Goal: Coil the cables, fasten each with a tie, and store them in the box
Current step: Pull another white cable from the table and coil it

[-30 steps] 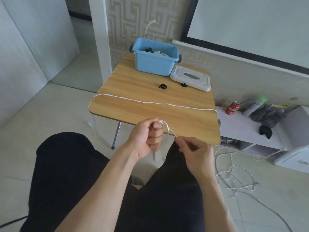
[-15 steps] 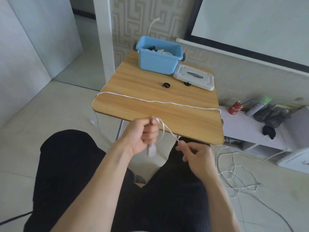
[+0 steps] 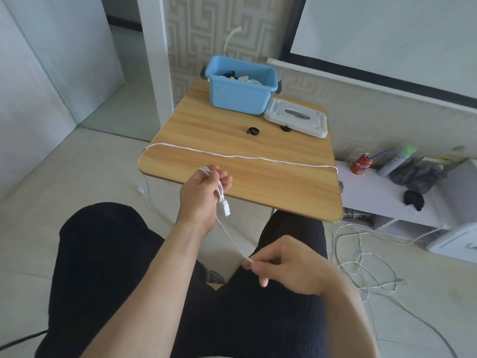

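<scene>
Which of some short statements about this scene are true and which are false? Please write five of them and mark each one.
1. The left hand holds loops of the white cable with its plug hanging below. True.
2. The blue box is closed with its lid. False: the box is open and the white lid lies beside it on the table.
3. The right hand pinches the cable, which runs taut up to the left hand. True.
4. A black tie is wrapped round the cable. False: it lies loose on the table.
5. The red can stands on the table. False: it stands on the low white shelf.
</scene>
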{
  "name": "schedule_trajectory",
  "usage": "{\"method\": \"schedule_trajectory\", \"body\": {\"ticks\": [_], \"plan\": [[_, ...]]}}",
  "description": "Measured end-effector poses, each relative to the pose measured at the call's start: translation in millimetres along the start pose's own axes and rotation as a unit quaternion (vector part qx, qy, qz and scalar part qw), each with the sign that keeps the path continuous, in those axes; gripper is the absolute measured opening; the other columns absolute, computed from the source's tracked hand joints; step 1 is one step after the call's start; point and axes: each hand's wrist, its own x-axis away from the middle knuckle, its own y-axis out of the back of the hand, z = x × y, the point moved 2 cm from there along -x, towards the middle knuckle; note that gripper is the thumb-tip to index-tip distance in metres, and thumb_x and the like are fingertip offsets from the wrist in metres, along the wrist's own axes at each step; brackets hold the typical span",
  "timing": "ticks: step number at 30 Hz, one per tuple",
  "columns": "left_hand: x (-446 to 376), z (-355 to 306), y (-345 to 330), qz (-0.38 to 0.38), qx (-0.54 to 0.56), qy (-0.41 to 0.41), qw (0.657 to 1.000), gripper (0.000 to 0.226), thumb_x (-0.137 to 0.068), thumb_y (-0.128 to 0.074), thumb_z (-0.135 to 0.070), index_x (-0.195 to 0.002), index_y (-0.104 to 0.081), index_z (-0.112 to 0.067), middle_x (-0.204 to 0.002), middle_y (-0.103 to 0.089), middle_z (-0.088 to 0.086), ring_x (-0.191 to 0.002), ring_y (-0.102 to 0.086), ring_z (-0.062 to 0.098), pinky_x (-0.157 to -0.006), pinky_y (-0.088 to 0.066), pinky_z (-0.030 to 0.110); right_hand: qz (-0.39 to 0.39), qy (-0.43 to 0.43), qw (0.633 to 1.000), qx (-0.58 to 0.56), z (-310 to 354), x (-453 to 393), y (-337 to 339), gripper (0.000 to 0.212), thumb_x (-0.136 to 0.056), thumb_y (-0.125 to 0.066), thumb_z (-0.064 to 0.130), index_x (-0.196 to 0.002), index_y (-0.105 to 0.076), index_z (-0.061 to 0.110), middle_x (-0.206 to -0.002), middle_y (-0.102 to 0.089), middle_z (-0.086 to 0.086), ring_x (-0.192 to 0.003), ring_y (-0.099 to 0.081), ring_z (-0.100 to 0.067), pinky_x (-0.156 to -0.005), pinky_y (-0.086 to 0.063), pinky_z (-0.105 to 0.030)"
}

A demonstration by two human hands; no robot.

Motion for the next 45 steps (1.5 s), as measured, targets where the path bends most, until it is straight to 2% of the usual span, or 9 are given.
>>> {"method": "schedule_trajectory", "body": {"ticks": [5, 9, 13, 17, 22, 28, 33, 37, 45], "plan": [[19, -6, 3, 0.262, -0.387, 0.101, 0.878, 0.023, -0.107, -0.043, -0.013, -0.109, -0.063, -0.003, -0.088, -0.071, 0.010, -0.069, -0.066, 0.018, -0.070, -0.055, 0.030, -0.325, 0.079, 0.935, -0.119, 9, 13, 31, 0.019, -0.089, -0.076, 0.033, -0.071, -0.077, 0.027, -0.061, -0.066, 0.000, -0.057, -0.055, -0.009, -0.058, -0.045, -0.025], [34, -1, -1, 0.460, -0.358, 0.237, 0.777, 0.040, -0.108, -0.038, -0.028, -0.104, -0.065, 0.001, -0.063, -0.052, 0.006, -0.050, -0.036, 0.017, -0.052, -0.033, 0.028, -0.429, 0.064, 0.885, -0.168, -1, 13, 44, 0.017, -0.084, -0.079, 0.028, -0.070, -0.077, 0.020, -0.056, -0.064, 0.017, -0.054, -0.050, 0.003, -0.055, -0.039, -0.011], [34, -3, -7, 0.446, -0.292, 0.257, 0.806, 0.043, -0.107, -0.035, -0.035, -0.081, -0.057, -0.009, -0.053, -0.031, -0.003, -0.045, -0.021, 0.011, -0.044, -0.021, 0.022, -0.446, 0.000, 0.868, -0.219, -24, 0, 33, 0.024, -0.082, -0.077, 0.042, -0.068, -0.077, 0.023, -0.056, -0.061, 0.010, -0.054, -0.047, -0.004, -0.055, -0.038, -0.015], [26, -10, -6, 0.404, -0.105, 0.257, 0.872, 0.042, -0.105, -0.035, -0.034, -0.067, -0.050, -0.021, -0.050, -0.026, -0.010, -0.043, -0.015, 0.009, -0.040, -0.017, 0.021, -0.292, -0.025, 0.929, -0.224, -32, -10, 17, 0.032, -0.096, -0.062, 0.043, -0.077, -0.079, 0.024, -0.056, -0.050, 0.007, -0.052, -0.038, -0.011, -0.056, -0.033, -0.027], [9, -15, -15, 0.141, 0.260, 0.174, 0.939, 0.040, -0.110, -0.028, -0.026, -0.079, -0.050, -0.015, -0.059, -0.032, -0.007, -0.045, -0.026, 0.009, -0.048, -0.027, 0.022, -0.230, -0.016, 0.963, -0.139, -13, -17, -7, 0.030, -0.102, -0.058, 0.034, -0.081, -0.077, 0.027, -0.058, -0.051, 0.006, -0.048, -0.039, -0.007, -0.050, -0.034, -0.021], [-3, -11, 1, 0.025, 0.013, 0.024, 0.999, 0.028, -0.107, -0.032, 0.000, -0.089, -0.051, -0.010, -0.076, -0.056, 0.003, -0.056, -0.053, 0.013, -0.064, -0.046, 0.028, -0.125, 0.029, 0.991, -0.048, 10, -16, -23, 0.038, -0.099, -0.058, 0.040, -0.086, -0.070, 0.006, -0.063, -0.051, -0.012, -0.054, -0.038, -0.013, -0.056, -0.038, -0.030], [22, -11, -2, 0.314, -0.356, 0.081, 0.876, 0.017, -0.104, -0.047, -0.006, -0.109, -0.061, 0.002, -0.091, -0.071, 0.008, -0.078, -0.067, 0.016, -0.074, -0.056, 0.027, -0.249, 0.086, 0.958, -0.114, 24, -2, 2, 0.024, -0.098, -0.065, 0.031, -0.077, -0.077, 0.029, -0.052, -0.043, 0.000, -0.048, -0.031, -0.010, -0.048, -0.027, -0.026], [37, 4, -25, 0.339, -0.306, 0.130, 0.880, 0.024, -0.106, -0.049, -0.019, -0.103, -0.060, 0.003, -0.074, -0.068, 0.007, -0.067, -0.063, 0.020, -0.071, -0.052, 0.032, -0.277, 0.118, 0.948, -0.099, 22, 1, 20, 0.033, -0.100, -0.062, 0.036, -0.073, -0.076, 0.022, -0.062, -0.061, -0.015, -0.055, -0.048, -0.036, -0.054, -0.040, -0.044], [46, -1, -20, 0.466, -0.261, 0.294, 0.792, 0.048, -0.106, -0.032, -0.048, -0.078, -0.049, -0.013, -0.049, -0.028, -0.004, -0.038, -0.021, 0.009, -0.045, -0.017, 0.027, -0.387, 0.016, 0.900, -0.201, -12, -9, 25, 0.023, -0.075, -0.083, 0.043, -0.071, -0.077, 0.021, -0.061, -0.067, 0.003, -0.056, -0.050, -0.006, -0.055, -0.040, -0.017]]}}
